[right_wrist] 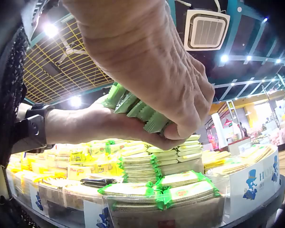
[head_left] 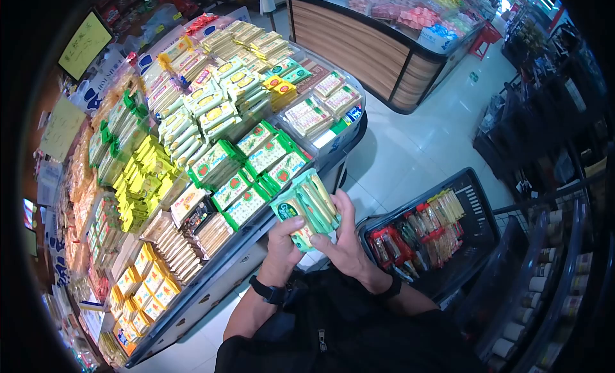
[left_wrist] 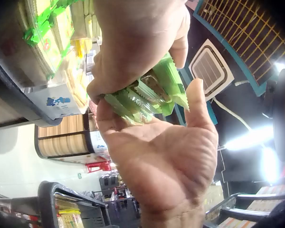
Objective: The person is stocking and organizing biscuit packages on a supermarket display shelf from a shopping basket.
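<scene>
Several green packets (head_left: pixel 307 209) are held together between both hands, in front of the body in the head view. The left hand (head_left: pixel 285 241) grips their near left side, thumb on top. From the right, the right hand (head_left: pixel 348 245) pinches the same bundle with thumb and fingers. In the left wrist view the packets' crimped ends (left_wrist: pixel 152 95) show between the left hand (left_wrist: pixel 161 156) and the right hand (left_wrist: pixel 137 42). In the right wrist view green ends (right_wrist: pixel 135 109) stick out under the right hand (right_wrist: pixel 147 61), with the left hand (right_wrist: pixel 90 124) beneath them.
A display stand (head_left: pixel 256 245) full of packaged snacks lies ahead and left. To the right, a dark basket (head_left: pixel 471 245) holds red and clear packets (head_left: pixel 432 222). Beyond the tiled floor (head_left: pixel 442 136) stands a wood-panelled counter (head_left: pixel 359 52); dark shelving is at the far right.
</scene>
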Demonstrator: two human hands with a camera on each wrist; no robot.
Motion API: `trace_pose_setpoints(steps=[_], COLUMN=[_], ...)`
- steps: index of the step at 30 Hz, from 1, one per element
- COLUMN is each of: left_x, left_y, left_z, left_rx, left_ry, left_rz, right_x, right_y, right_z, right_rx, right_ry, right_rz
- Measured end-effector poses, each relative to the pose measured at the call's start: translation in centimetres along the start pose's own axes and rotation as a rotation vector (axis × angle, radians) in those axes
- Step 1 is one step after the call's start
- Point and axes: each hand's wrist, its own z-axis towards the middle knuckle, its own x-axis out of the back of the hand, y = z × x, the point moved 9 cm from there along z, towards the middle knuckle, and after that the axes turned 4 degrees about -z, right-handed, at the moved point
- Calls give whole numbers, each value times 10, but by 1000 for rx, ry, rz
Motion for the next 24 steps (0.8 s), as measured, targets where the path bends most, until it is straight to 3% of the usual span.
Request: trace_pose_setpoints(steps=[2, 6, 12, 18, 21, 24], left_x=[-7, -14, -14, -13, -4, 1], left_y=[0, -4, -13, -18, -21, -20], left_z=[0, 1, 4, 12, 14, 15], left_rx=[-7, 20, 17, -28, -83, -133], left_ry=[-8, -30, -2, 45, 112, 154], left_rz=[0, 39, 26, -25, -42, -16], right_x=[1, 4, 11, 21, 9, 6], right_y=[-1, -15, -18, 10, 31, 43], right_z=[0, 5, 7, -5, -6, -4], right_rx=[-29, 100, 62, -44, -285, -330], right_ry=[-38, -74, -92, 94, 57, 46], right_rz=[-48, -318, -349, -37, 414, 436])
